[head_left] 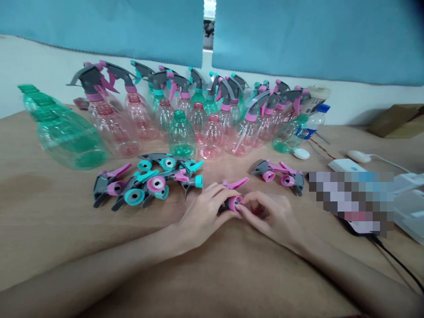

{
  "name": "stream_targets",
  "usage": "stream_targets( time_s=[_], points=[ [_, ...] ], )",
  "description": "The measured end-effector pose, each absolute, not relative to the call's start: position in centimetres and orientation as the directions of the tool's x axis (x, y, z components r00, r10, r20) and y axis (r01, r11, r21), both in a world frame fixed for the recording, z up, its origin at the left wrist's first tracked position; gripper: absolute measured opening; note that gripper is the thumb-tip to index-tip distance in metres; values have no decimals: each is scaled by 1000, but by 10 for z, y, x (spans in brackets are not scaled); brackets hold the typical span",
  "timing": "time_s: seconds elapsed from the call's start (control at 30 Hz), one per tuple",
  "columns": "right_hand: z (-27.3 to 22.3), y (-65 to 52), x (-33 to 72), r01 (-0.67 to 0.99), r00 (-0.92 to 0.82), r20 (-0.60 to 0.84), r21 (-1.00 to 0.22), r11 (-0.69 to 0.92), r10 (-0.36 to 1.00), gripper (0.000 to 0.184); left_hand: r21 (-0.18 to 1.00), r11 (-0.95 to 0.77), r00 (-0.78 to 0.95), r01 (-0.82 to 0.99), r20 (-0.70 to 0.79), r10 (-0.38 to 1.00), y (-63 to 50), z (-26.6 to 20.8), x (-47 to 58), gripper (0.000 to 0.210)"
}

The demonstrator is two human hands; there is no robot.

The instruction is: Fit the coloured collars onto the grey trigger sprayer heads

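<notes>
My left hand is closed around a grey and pink trigger spray head, its collar facing right and its pink trigger sticking up behind the fingers. The thumb and forefinger of my right hand are pinched together at the collar's opening; what they hold, if anything, is hidden. To the left lies a pile of loose grey spray heads with pink or turquoise collars. Two more pink-collared spray heads rest behind my right hand.
Behind stand several clear pink bottles and green bottles, many topped with spray heads. At right are a blurred-out phone with a black cable, a white oval object, a blue-capped drink bottle and clear plastic containers.
</notes>
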State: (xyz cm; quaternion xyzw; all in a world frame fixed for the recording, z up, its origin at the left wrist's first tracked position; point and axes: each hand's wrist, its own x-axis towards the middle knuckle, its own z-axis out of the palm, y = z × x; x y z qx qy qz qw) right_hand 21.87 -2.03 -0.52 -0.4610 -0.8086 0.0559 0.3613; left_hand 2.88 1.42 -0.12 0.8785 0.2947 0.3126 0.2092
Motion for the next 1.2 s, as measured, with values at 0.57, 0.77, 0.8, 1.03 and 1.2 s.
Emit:
stream_targets(
  time_s=[0.57,0.77,0.8,1.03,1.2],
  points=[
    [1,-27,221,563,-422,459,-543,623,782,36,637,-665,532,389,434,727,16,1,27,19],
    [3,-26,218,575,-447,493,-481,662,746,30,659,-641,527,393,409,745,17,-1,27,21],
    [4,-25,219,579,-452,509,-458,675,733,29,657,-641,528,396,408,745,17,-1,27,21],
    [5,-19,226,651,-423,544,-375,660,725,26,640,-662,551,391,413,725,15,1,28,19],
    [2,-19,226,628,-452,523,-389,674,723,25,639,-664,548,388,420,724,16,-1,27,20]
  ],
)
